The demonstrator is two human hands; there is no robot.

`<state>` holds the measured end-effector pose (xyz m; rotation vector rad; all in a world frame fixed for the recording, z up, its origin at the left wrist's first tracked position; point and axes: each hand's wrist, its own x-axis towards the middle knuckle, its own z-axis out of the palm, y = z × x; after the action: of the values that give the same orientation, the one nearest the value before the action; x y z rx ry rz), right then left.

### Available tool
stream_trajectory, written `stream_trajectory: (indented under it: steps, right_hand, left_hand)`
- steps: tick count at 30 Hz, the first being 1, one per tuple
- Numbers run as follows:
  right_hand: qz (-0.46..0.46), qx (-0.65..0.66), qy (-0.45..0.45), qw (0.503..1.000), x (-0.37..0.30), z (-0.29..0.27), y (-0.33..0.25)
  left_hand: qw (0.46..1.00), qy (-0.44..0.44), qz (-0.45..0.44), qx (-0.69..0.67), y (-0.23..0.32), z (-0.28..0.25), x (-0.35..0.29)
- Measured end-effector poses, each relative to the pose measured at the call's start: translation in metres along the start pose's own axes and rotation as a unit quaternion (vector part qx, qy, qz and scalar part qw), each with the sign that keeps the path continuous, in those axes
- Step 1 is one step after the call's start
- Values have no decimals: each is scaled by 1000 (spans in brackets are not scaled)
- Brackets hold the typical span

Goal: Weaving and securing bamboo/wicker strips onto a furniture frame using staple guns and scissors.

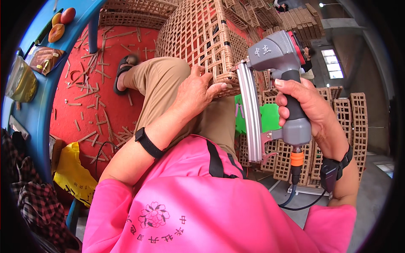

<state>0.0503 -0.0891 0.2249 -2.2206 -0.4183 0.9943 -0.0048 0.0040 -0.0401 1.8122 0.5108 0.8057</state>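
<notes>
Presently we record the woven basket [202, 38] at 12 o'clock, its near edge held between thumb and bent fingers of the left hand [195, 92]. At 2 o'clock we see the right hand [313, 101] wrapped round the grey nail gun [295, 107], contact with the basket unclear; at 10 o'clock, loose strips [74, 104] litter the red floor [63, 122]

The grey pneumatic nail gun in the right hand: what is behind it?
Behind the grey pneumatic nail gun, a bright green surface and brown woven lattice frames show. It hides the green surface's middle.
</notes>
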Motion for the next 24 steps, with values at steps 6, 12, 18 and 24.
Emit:
stream_trajectory:
  steps: [6,12,18,24]
  right_hand:
    - [25,-13,3,1000,2,-1,-12]
    - [36,-28,13,999,2,-2,-12]
    - [27,-2,-16,999,1,-4,-4]
    - [-48,60,-50,996,2,-24,29]
  left_hand:
    - [1000,1,3,-15,0,-2,-2]
    - [1000,-11,-8,-25,-1,-4,-2]
    - [999,-27,-22,-8,1,-7,-2]
    - [1000,-13,-21,-14,4,-6,-4]
